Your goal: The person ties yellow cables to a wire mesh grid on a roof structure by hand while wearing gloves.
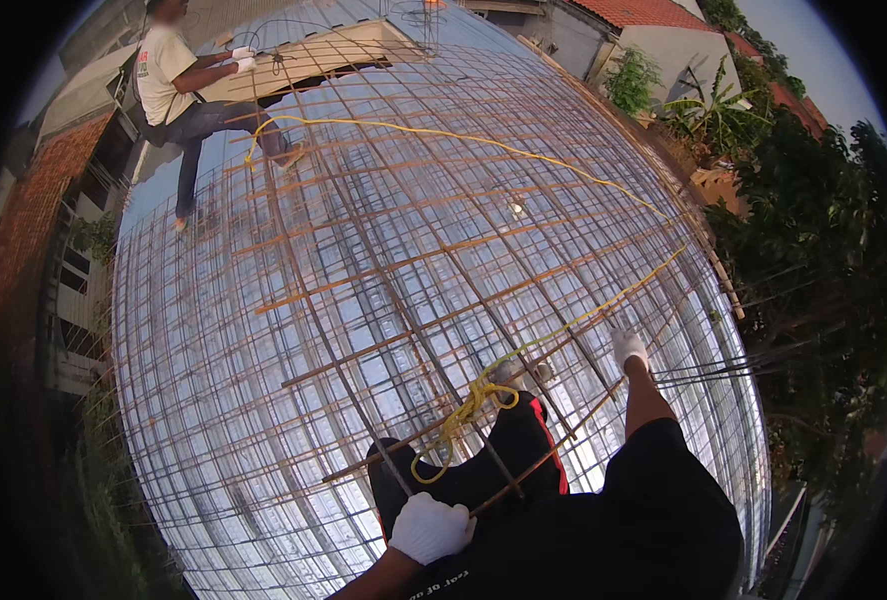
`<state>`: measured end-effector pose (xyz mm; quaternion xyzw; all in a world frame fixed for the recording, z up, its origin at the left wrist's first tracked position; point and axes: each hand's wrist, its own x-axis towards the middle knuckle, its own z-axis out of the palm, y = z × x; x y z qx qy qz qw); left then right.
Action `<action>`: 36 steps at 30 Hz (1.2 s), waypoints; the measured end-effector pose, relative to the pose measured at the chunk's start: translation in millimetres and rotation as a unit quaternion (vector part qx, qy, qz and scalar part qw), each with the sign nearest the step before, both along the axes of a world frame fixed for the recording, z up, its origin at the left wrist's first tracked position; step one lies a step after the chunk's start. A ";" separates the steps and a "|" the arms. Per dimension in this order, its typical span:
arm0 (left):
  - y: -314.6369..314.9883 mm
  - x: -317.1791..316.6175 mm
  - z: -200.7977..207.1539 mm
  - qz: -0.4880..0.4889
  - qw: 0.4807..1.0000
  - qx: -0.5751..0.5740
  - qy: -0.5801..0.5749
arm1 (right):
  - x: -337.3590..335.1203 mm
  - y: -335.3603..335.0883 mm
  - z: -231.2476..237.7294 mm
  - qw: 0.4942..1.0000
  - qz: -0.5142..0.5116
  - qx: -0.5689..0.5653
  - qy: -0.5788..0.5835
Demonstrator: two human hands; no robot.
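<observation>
My left hand (430,528), in a white glove, is closed at the lower middle, beside my lap. A rusty rebar rod (523,480) runs out from it, slanting up to the right toward my other wrist. My right arm stretches out to the right, and its white-gloved hand (628,348) is down at the steel bars. The fingers there are too small and blurred to read. A raised rebar grid (443,250) spreads in front of me. Yellow rope (478,400) is knotted around its bars near my knees, and a long strand runs off to the right and far side.
Below lies a denser steel mesh over shiny corrugated metal decking (263,500). At the far left a co-worker (168,80) in white gloves straddles the bars, holding dark wire. A wooden edge (703,240) bounds the right side, with trees (813,230) and cables (703,375) beyond.
</observation>
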<state>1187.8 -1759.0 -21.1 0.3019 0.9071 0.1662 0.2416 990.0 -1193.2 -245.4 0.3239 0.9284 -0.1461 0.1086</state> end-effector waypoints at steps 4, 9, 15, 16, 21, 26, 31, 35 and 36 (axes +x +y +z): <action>-92.9 77.2 42.2 0.013 0.999 0.031 0.006 | 80.6 -81.9 25.7 0.998 -0.049 -0.025 0.004; -247.1 217.5 55.8 0.062 0.992 0.012 0.107 | 133.9 -170.3 2.1 0.903 0.300 0.229 -0.206; -342.4 291.3 95.8 0.133 0.989 0.017 0.063 | 209.6 -294.5 40.3 0.994 -0.043 -0.097 0.026; -351.7 292.2 96.6 0.098 0.993 0.002 0.062 | 205.6 -292.4 40.2 0.993 -0.047 -0.097 0.054; -385.8 281.8 60.5 0.149 0.977 0.126 0.086 | 177.0 -208.7 89.3 0.994 0.023 -0.046 0.096; -368.9 260.2 87.6 0.149 0.987 0.029 0.052 | 187.0 -346.8 52.6 0.997 0.031 0.029 -0.062; -347.0 267.4 56.1 0.221 0.963 0.018 0.157 | 205.4 -348.3 42.8 0.996 0.017 0.005 -0.092; -327.3 330.8 -10.2 0.546 0.753 0.008 0.366 | 203.5 -333.9 18.1 0.996 -0.028 -0.062 -0.063; -315.6 333.7 -30.9 0.641 0.664 0.103 0.372 | 197.6 -318.0 13.0 0.994 -0.050 -0.085 -0.050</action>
